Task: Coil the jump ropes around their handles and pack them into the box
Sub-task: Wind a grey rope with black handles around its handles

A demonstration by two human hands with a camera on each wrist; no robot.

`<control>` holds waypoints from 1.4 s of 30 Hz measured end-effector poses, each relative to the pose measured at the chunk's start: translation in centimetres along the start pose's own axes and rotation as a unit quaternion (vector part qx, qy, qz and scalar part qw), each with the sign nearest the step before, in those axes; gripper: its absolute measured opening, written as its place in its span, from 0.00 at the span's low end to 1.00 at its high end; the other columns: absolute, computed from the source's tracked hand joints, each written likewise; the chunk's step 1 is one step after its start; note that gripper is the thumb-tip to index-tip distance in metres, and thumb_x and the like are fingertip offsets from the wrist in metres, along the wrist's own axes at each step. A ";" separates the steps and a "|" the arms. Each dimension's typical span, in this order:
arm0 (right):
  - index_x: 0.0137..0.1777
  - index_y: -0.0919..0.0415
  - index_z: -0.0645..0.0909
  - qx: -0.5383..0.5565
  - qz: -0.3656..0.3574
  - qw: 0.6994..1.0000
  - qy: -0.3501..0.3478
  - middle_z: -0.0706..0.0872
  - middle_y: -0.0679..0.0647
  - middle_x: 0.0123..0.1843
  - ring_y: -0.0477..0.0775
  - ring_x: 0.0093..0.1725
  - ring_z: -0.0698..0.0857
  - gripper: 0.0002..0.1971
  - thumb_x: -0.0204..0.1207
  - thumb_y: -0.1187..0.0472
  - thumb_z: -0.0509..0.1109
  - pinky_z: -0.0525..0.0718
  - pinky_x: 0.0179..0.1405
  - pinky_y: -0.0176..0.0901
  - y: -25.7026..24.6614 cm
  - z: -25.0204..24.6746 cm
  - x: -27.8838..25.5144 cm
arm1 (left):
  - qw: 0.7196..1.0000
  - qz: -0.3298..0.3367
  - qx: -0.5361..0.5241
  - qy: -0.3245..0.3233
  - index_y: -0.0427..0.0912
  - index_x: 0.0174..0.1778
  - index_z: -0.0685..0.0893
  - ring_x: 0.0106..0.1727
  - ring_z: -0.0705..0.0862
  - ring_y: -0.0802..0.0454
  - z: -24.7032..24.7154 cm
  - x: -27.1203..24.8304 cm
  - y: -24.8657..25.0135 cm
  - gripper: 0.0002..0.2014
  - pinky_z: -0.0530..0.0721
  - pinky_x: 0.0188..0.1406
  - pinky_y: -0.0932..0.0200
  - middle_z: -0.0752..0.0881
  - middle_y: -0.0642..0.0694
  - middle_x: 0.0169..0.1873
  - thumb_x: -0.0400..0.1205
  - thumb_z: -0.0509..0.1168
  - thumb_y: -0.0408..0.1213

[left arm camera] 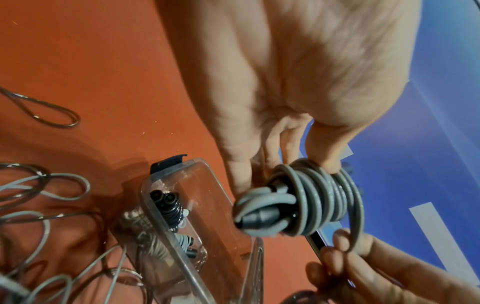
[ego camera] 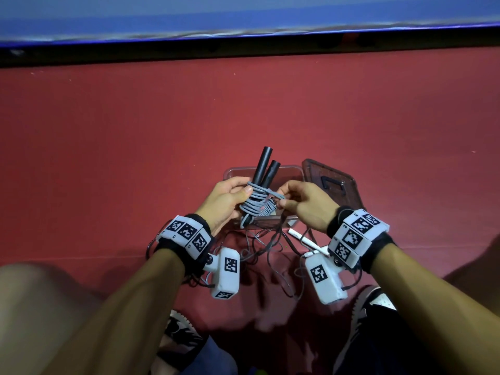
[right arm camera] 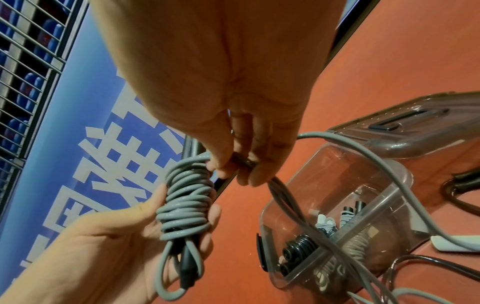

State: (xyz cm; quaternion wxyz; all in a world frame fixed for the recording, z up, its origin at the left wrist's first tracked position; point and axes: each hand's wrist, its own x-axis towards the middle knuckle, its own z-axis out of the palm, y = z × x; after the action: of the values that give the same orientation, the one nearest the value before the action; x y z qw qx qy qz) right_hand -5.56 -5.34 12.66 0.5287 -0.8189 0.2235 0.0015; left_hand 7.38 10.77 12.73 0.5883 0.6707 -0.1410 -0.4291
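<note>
Above the clear box (ego camera: 289,169) we hold two black handles (ego camera: 263,169) side by side, our left hand (ego camera: 226,203) gripping them with its thumb pressed on the grey rope (ego camera: 254,205) coiled around them. Our right hand (ego camera: 303,205) pinches the loose run of that rope just beside the coil. Inside the box lie coiled ropes (right arm camera: 303,250), its lid (ego camera: 335,185) rests against its right side, and loose ropes (ego camera: 270,250) sprawl on the red floor (ego camera: 108,158) nearer us.
</note>
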 end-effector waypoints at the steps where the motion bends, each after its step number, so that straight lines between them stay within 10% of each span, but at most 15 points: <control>1: 0.44 0.57 0.81 0.006 0.004 1.000 0.005 0.88 0.56 0.41 0.65 0.42 0.87 0.08 0.82 0.71 0.67 0.87 0.52 0.71 0.0 0.0 0.0 | 1.000 -0.003 0.003 0.003 0.30 0.73 0.76 0.60 0.87 0.31 0.1 0.0 0.0 0.15 0.86 0.62 0.32 0.89 0.34 0.56 0.90 0.58 0.26; 8: 0.45 0.56 0.85 0.010 -0.012 1.000 -0.007 0.88 0.52 0.37 0.58 0.40 0.86 0.09 0.85 0.63 0.65 0.87 0.53 0.71 1.0 0.3 0.3 | 1.000 -0.016 -0.005 0.006 0.35 0.73 0.74 0.62 0.86 0.27 0.3 -0.1 -0.2 0.15 0.84 0.64 0.28 0.85 0.30 0.63 0.91 0.54 0.25; 14: 0.69 0.39 0.83 -0.063 -0.030 0.997 -0.018 0.90 0.40 0.62 0.44 0.65 0.86 0.16 0.85 0.56 0.65 0.78 0.74 0.53 1.1 0.5 0.6 | 1.000 -0.013 -0.028 -0.005 0.39 0.71 0.75 0.49 0.92 0.33 0.1 -0.2 -0.4 0.14 0.92 0.48 0.36 0.87 0.31 0.59 0.92 0.53 0.27; 25: 0.56 0.38 0.89 -0.059 -0.028 0.998 0.022 0.93 0.40 0.45 0.42 0.48 0.90 0.10 0.82 0.54 0.71 0.87 0.61 0.53 0.7 0.7 0.4 | 0.998 0.014 0.063 0.018 0.46 0.56 0.84 0.52 0.89 0.46 0.7 0.4 -0.7 0.08 0.86 0.63 0.31 0.88 0.38 0.55 0.88 0.61 0.33; 31: 0.55 0.41 0.91 -0.050 -0.028 0.998 0.029 0.93 0.40 0.41 0.42 0.45 0.90 0.09 0.82 0.53 0.70 0.87 0.60 0.52 0.9 0.7 0.6 | 0.989 0.060 0.137 -0.019 0.47 0.71 0.83 0.60 0.91 0.48 0.7 0.4 -1.9 0.39 0.85 0.68 0.44 0.90 0.43 0.60 0.62 0.82 0.52; 38: 0.55 0.48 0.88 -0.013 -0.014 1.000 0.017 0.91 0.48 0.39 0.48 0.41 0.90 0.10 0.85 0.61 0.65 0.90 0.51 0.60 0.3 0.5 0.7 | 0.991 0.086 0.101 -0.027 0.42 0.63 0.88 0.54 0.92 0.50 0.5 0.2 -1.0 0.12 0.87 0.52 0.63 0.94 0.44 0.52 0.84 0.71 0.31; 42: 0.52 0.56 0.85 0.030 0.007 0.999 0.036 0.88 0.50 0.36 0.56 0.37 0.88 0.07 0.86 0.58 0.66 0.88 0.44 0.64 0.2 0.3 0.7 | 0.994 0.066 0.074 -0.046 0.39 0.70 0.85 0.62 0.90 0.43 0.4 0.3 -0.7 0.15 0.86 0.64 0.52 0.92 0.41 0.58 0.87 0.66 0.32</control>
State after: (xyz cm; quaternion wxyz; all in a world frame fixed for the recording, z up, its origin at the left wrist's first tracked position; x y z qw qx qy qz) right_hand -4.95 -5.38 12.24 0.5443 -0.8009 0.2475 -0.0307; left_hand 7.03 10.47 12.03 0.5572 0.6809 -0.2431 -0.4085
